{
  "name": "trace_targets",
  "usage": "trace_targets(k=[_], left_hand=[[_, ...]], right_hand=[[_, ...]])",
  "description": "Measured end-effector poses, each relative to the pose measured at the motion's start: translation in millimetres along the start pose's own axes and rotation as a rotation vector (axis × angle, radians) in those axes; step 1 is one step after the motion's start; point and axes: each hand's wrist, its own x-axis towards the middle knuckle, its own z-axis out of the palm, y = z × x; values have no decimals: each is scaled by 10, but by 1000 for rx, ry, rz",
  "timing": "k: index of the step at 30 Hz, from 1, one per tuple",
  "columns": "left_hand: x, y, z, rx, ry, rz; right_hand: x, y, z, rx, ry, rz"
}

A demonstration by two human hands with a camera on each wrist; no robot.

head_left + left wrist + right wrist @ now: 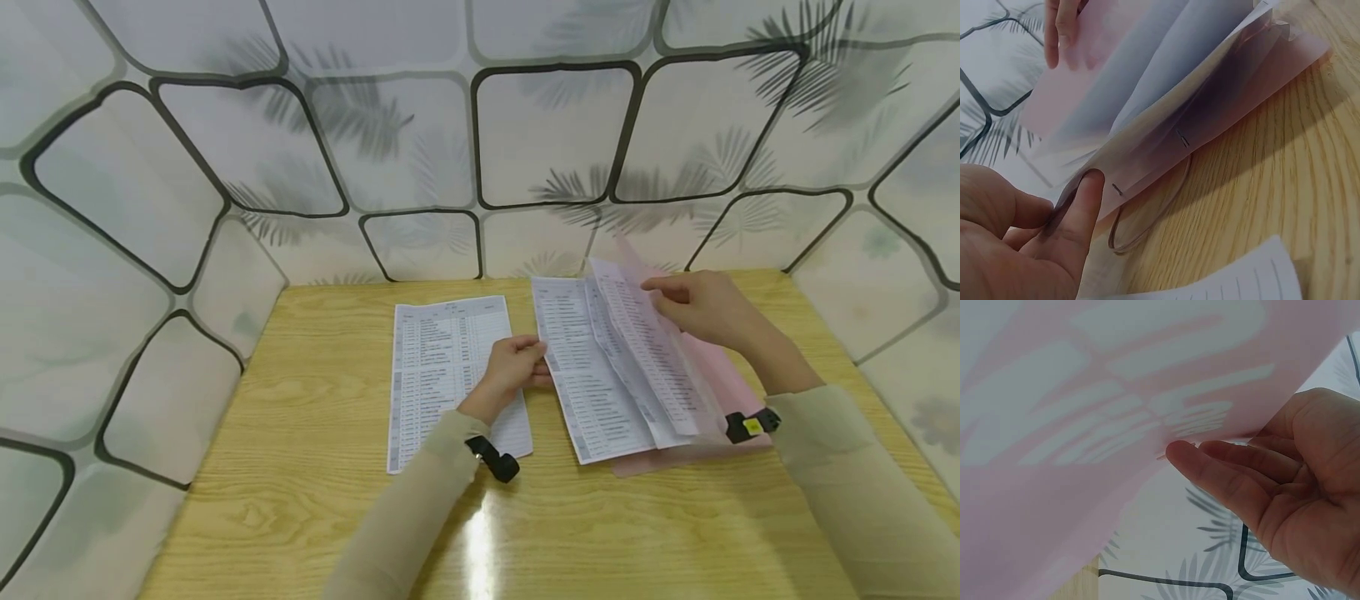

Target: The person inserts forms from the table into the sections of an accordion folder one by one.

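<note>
A pink translucent folder lies opened on the right part of the table, with printed sheets fanned inside it. My left hand pinches the left edge of the sheets and folder between thumb and fingers. Dark staples and a thin cord loop show along that edge in the left wrist view. At the upper right, my right hand pinches the edge of the raised pink cover between thumb and fingers. Pale patterns show across this cover in the right wrist view.
A printed sheet lies flat on the wooden table, left of the folder and partly under the left forearm. Patterned walls enclose the table at the back and sides. Each wrist bears a small black camera.
</note>
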Motion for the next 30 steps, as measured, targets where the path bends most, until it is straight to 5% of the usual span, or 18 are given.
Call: trace_targets(k=[30], left_hand=[[131, -54, 367, -13, -2, -28]], right_hand=[[6, 24, -26, -8, 3, -10]])
